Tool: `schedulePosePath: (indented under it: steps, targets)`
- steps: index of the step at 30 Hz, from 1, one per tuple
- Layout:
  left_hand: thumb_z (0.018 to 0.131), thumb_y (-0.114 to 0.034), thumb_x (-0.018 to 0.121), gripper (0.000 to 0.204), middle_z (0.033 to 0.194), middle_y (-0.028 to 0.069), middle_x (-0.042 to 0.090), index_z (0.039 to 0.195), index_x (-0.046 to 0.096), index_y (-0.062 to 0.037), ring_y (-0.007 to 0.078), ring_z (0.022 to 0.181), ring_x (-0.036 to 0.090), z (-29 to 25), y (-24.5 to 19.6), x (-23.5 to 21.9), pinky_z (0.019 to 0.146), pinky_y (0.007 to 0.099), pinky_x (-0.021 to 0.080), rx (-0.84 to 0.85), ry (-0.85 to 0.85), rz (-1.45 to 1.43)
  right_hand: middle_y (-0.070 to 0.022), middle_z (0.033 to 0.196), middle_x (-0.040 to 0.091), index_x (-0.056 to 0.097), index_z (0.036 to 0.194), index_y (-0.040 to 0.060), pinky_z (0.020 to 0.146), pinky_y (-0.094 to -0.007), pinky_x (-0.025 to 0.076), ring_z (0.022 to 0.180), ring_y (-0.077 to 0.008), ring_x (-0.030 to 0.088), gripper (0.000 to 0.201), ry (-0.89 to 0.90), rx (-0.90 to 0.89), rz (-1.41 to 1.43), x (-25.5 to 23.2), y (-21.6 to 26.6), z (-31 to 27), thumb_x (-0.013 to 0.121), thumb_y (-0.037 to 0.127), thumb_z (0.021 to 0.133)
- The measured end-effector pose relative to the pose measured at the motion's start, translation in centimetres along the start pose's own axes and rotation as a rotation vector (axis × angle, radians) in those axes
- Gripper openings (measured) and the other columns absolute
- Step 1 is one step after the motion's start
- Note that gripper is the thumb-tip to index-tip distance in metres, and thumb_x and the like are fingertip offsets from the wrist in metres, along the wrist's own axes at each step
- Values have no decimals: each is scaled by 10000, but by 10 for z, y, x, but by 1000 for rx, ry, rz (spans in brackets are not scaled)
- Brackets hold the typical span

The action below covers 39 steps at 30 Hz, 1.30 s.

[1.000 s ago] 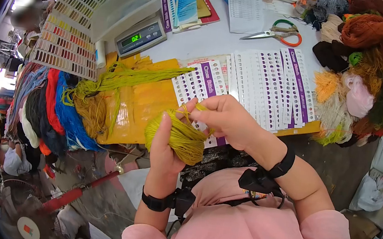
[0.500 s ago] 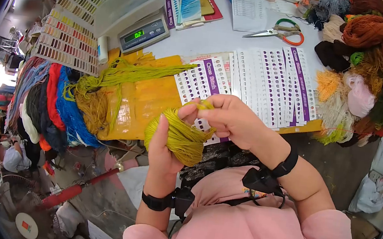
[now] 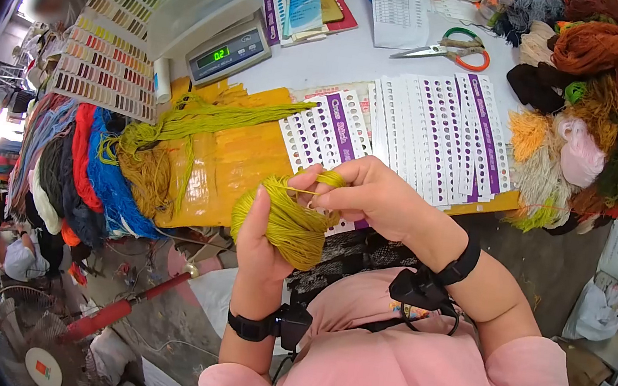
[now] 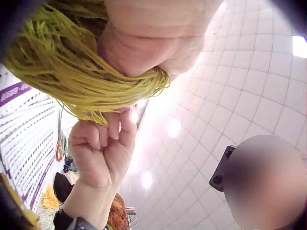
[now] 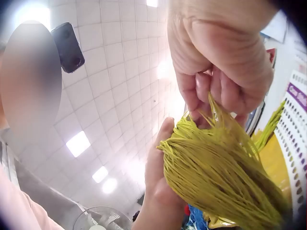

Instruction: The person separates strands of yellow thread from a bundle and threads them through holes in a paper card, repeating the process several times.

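A thick bundle of yellow-green thread [image 3: 286, 221] lies in my left hand [image 3: 263, 245], with the thumb up along its side and the fingers behind it. Above its top end my right hand [image 3: 375, 198] pinches a few strands between thumb and fingers, close to the left fingertips. In the left wrist view the bundle [image 4: 72, 72] hangs over the left hand [image 4: 148, 38], the right hand [image 4: 103, 148] beyond it. The right wrist view shows the right fingers at the upper end of the bundle [image 5: 216, 167].
On the table lie punched cards [image 3: 426, 130], scissors [image 3: 448, 51], a scale [image 3: 230, 50] reading 0.21 with a white tray, and loose green thread [image 3: 217, 120] on yellow wrapping [image 3: 240, 153]. Coloured skeins [image 3: 600, 56] are heaped at the right, others [image 3: 104, 174] hang at the left.
The right hand has shifted slightly down, and a thin strand now shows stretched between the two hands' fingers. The left hand keeps hold of the bundle.
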<state>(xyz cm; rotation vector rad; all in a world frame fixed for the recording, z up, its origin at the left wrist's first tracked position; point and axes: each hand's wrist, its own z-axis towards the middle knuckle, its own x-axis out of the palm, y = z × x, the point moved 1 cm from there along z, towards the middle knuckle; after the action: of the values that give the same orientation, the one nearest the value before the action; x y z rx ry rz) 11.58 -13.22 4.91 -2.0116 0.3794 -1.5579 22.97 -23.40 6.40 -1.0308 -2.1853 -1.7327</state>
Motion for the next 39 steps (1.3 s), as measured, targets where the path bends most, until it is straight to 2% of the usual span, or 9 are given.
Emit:
schedulePosePath:
  steps: [2,6,9,12,15,18,23,32,39]
  targets:
    - [882,-375,221,554,1146,180,439,1163,365,79,269,1082,408,0,0,-1,916,383,319,22,-79,-22,5,661,531,583,841,16,429,-156,270,501,-21,389,122,65,25,195,-9,-4,2,544,75,742]
    - [879,-368,237,527,1169,167,428,1135,408,61,252,1105,386,-2,-1,-6,917,394,313,44,-3,49,18,637,511,541,790,43,442,-162,289,489,-34,383,55,112,49,398,-18,-15,7,518,91,775]
    - [881,-372,233,535,1170,182,422,1145,393,65,262,1121,370,0,0,-5,918,412,310,48,-61,19,28,610,491,509,746,55,447,-159,295,477,-38,367,63,-16,-17,333,-13,-16,14,511,104,785]
    - [881,-370,235,534,1203,175,390,1161,377,63,253,1140,351,2,-1,-2,932,400,295,41,-31,11,11,694,531,551,892,11,443,-170,313,533,-37,432,144,61,-2,336,-16,-16,15,529,94,777]
    - [880,-375,240,548,1241,155,354,1188,343,66,238,1148,343,4,-1,2,948,370,277,39,13,60,3,710,555,582,835,7,434,-167,312,551,-28,449,119,-97,-2,84,-1,-9,12,558,86,748]
    - [879,-377,246,558,1249,149,344,1206,318,70,238,1152,335,5,-3,2,950,367,273,6,42,98,-13,700,575,609,768,1,439,-167,338,564,-32,480,91,-54,-41,-200,1,-9,15,573,68,718]
    - [880,-367,237,552,1239,152,353,1207,318,70,234,1137,346,4,-5,0,948,376,273,12,-30,88,-10,622,561,617,755,-12,425,-170,336,516,-35,471,97,-111,-55,-42,8,-9,17,572,53,698]
    - [819,-52,426,265,1164,133,440,1063,481,36,212,989,486,10,-3,-1,834,338,408,-14,-281,46,-26,661,579,623,765,7,402,-161,289,489,-18,420,97,-118,-40,-13,5,-6,19,567,54,701]
    - [835,-83,416,206,1090,97,476,992,506,15,192,947,495,10,1,-8,786,334,428,-20,-316,14,-22,662,555,585,741,3,433,-170,288,469,-40,381,73,-77,-42,36,-3,-11,23,560,70,727]
